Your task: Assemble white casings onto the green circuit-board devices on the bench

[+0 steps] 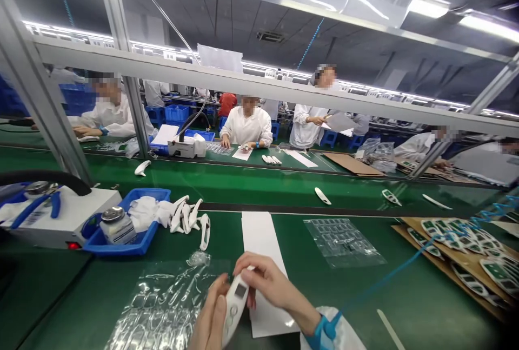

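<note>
Low in the middle of the head view, a white handheld thermometer [233,312] is tilted, its small dark screen and round buttons facing up. My left hand [208,315] wraps around its lower left side. The fingers and thumb of my right hand [270,282] close on its upper end; a blue wrist strap is on that arm. Under my right hand lies a white paper sheet [261,236]. Beside my left hand is a clear plastic sheet [150,306] with moulded cells. Several white curved housings [186,215] lie beyond it.
A blue tray [141,242] holds a jar and white cloths, next to a white box [97,204]. Another clear sheet [344,242] lies right. Cardboard sheets [405,228] bear several housings with green boards. A green conveyor [259,185] crosses ahead; co-workers sit beyond. A blue coiled cord [389,277] hangs right.
</note>
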